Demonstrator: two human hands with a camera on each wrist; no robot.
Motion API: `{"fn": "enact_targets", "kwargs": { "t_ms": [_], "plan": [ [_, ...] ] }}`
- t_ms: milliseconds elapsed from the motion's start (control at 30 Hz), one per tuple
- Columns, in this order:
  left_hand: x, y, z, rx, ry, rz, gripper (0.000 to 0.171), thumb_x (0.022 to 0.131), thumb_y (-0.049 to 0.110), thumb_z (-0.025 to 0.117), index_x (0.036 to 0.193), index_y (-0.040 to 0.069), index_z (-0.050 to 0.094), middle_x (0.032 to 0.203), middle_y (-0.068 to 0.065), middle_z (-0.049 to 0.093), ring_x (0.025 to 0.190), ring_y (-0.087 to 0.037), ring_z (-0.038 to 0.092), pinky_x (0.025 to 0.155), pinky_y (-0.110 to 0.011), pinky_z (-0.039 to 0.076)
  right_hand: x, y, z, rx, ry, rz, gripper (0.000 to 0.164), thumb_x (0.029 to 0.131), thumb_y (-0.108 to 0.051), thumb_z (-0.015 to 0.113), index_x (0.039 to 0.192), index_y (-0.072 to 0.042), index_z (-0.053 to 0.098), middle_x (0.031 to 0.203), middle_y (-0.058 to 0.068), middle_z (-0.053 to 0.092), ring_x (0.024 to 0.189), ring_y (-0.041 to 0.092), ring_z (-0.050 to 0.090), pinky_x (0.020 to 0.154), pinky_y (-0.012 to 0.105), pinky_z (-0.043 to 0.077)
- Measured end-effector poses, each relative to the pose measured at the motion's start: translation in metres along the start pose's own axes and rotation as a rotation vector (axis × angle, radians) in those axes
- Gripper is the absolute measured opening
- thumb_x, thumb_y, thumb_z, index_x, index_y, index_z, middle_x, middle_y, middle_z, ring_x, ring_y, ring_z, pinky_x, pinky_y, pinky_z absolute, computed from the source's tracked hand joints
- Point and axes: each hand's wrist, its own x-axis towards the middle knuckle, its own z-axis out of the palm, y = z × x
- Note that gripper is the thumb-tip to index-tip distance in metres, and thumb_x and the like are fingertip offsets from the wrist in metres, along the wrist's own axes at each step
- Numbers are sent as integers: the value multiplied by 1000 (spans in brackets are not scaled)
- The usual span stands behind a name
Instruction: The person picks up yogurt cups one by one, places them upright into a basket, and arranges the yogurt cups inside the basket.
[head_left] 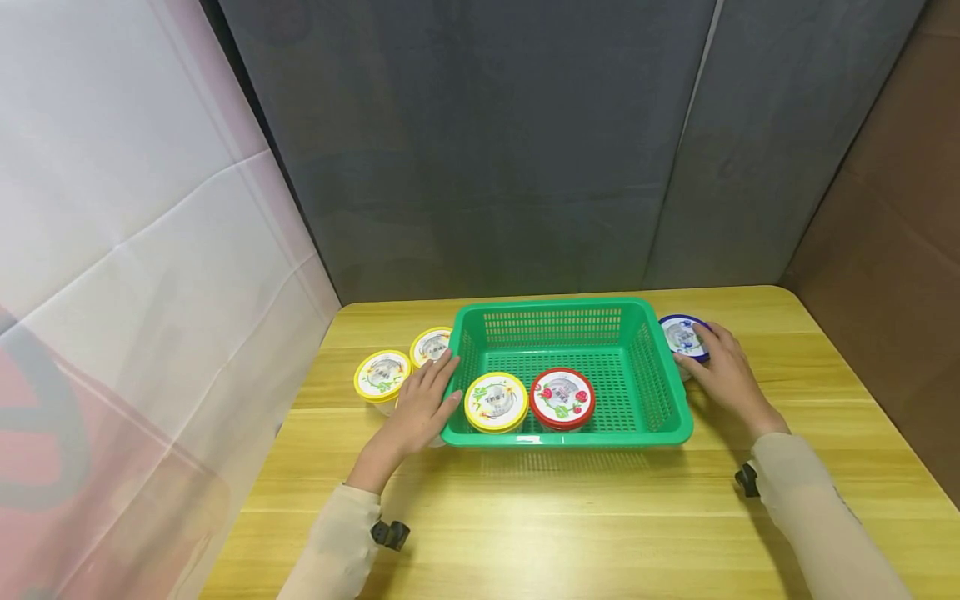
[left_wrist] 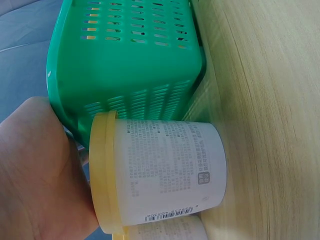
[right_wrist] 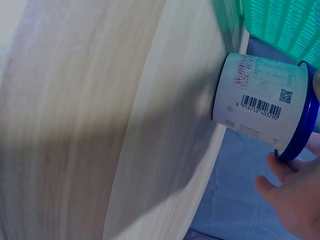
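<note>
While left grip [head_left: 420, 407] — fingers straight — touches basket [head_left: 615, 439], right grip [head_left: 727, 379] holds blue-lidded tub [head_left: 680, 337].

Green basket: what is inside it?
Inside the basket, a yellow-lidded tub and a red-lidded tub stand along the near side. Their bottoms and whatever lies beneath are covered.

Bright light on the yellow wood-grain tabletop [head_left: 570, 517], pale glare across its near middle! The dark grey fabric backdrop [head_left: 480, 150] sits dim. Right wrist now: 1 broad shadow crosses the tabletop. Left wrist: fine print on the white, yellow-lidded tub [left_wrist: 165, 170] looks soft.
</note>
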Motion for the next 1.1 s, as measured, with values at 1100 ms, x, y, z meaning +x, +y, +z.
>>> {"fn": "enact_targets", "kwargs": {
  "t_ms": [1100],
  "plan": [
    [0,0,-1,4,2,4,60,106,39,35,159,13,22,168,-8,16,152,-44,16,118,-68,16,2,-10,-37,7,82,13,78,98,-43,57,156,-3,25,158,35,18,139,60,23,104,78,24]
  ]
}}
